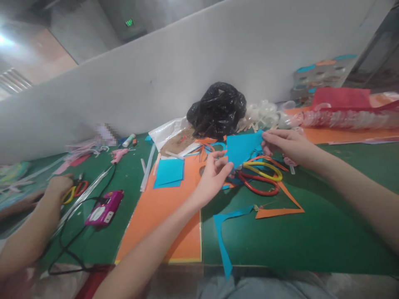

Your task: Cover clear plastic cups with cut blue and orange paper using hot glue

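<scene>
A blue sheet of paper [241, 147] is raised above the table, tilted. My right hand [285, 143] is closed on its upper right corner, pinching it between thumb and fingers. At the sheet's lower left edge is my left hand [215, 174], fingers curved with a gap between thumb and forefinger. Whether its fingertips touch the paper is unclear. Scissors with one yellow and one red handle loop [260, 189] lie just below the sheet, their blades hidden. Blue cut squares [170, 171] rest on a large orange sheet [168, 224] to the left.
A blue offcut strip [222, 243] and an orange one [280, 212] lie in front. Behind sit a black plastic bag [218, 110] and clear plastic cups [268, 115]. At left, another person's hand [59, 189] is near other scissors [81, 189], a purple box with cable [104, 209] and a pink glue gun [118, 155].
</scene>
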{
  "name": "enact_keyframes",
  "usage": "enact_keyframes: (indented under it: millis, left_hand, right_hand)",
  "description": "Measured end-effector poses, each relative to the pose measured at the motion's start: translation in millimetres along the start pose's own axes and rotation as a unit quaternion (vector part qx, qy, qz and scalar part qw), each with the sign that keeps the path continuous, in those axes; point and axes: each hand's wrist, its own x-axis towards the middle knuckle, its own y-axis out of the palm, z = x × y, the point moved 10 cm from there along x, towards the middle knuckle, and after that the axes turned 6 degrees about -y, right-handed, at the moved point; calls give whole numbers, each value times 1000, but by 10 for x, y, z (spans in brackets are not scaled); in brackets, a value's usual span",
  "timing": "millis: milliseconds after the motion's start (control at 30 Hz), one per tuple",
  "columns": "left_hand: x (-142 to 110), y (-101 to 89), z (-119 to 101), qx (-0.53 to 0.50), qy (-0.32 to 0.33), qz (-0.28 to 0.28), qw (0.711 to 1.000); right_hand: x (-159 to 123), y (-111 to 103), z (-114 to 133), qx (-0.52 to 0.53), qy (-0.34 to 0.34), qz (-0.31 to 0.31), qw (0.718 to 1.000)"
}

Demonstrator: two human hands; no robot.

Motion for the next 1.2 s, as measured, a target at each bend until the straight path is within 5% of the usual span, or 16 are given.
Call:
enact_keyframes:
  millis: [233,700,933,1200]
  left_hand:
    - [43,-136,42,17,-28,-55,998]
    - [54,-158,74,-24,-35,-56,998]
    - [104,-215,88,29,-32,-63,997]
    - [131,-200,127,10,-42,-44,998]
  right_hand:
    - [-30,262,186,-96,-86,66,990]
    - [-121,674,12,-58,-56,123,989]
    - [-97,550,77,-110,-85,71,988]
    - [-59,501,37,-47,-65,17,997]
